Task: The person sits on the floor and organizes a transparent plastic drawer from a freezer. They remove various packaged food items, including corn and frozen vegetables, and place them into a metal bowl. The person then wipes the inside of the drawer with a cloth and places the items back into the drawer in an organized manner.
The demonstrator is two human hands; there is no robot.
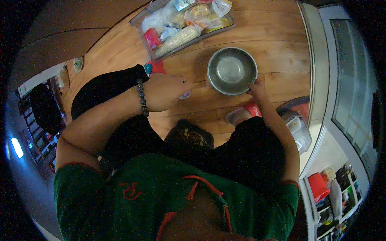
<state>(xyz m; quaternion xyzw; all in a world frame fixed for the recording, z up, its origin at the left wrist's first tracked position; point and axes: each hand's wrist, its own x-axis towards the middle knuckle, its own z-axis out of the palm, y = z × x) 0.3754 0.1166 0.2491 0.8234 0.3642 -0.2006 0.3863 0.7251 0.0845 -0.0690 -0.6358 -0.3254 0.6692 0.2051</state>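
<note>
A round grey metal bowl (232,71) stands on the wooden floor in front of me, with nothing visible inside it. My right hand (257,91) is closed on its near right rim. To the left of the bowl, my left hand (169,91), with a dark beaded bracelet at the wrist, is closed with its back upward. A small pale purple scrap (185,95) shows beneath its fingers; what it belongs to is hidden. Beyond both hands lies a clear plastic drawer (183,51) filled with bagged food, including a white corn cob (179,41) and a red packet (152,39).
A dark low stool (189,134) is between my legs. Red slippers show at my feet, the right one (252,109) near the bowl. A clear plastic container (297,130) stands at the right by the door frame (317,60). A red bucket (318,187) stands beyond the doorway.
</note>
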